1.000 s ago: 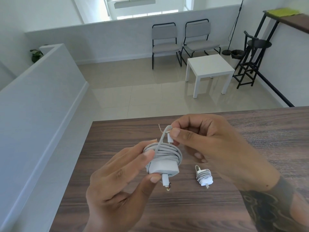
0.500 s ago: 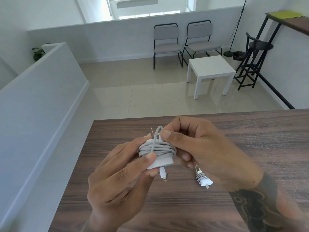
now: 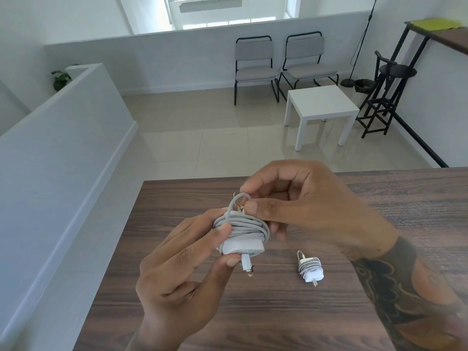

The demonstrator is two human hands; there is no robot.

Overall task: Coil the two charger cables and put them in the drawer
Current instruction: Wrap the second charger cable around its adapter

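Observation:
A white charger (image 3: 243, 234) with its grey cable wound around the plug body hangs above the dark wooden table (image 3: 278, 312). My left hand (image 3: 182, 272) pinches the plug body between thumb and fingers. My right hand (image 3: 304, 211) pinches the cable's loose end, which arches in a small loop above the coil. A second, smaller white charger (image 3: 310, 268), its cable wrapped around it, lies on the table below my right wrist. No drawer is in view.
The table's far edge runs just behind my hands, its left edge drops to a tiled floor. Beyond stand a white side table (image 3: 320, 110), two grey chairs (image 3: 255, 64), a black stool (image 3: 387, 89) and a low white wall (image 3: 63, 148) at left.
My right hand has brought the cable's loose end down closer to the coil, and the loop has shrunk. Both hands with the charger shifted slightly left and back. The small charger has not moved.

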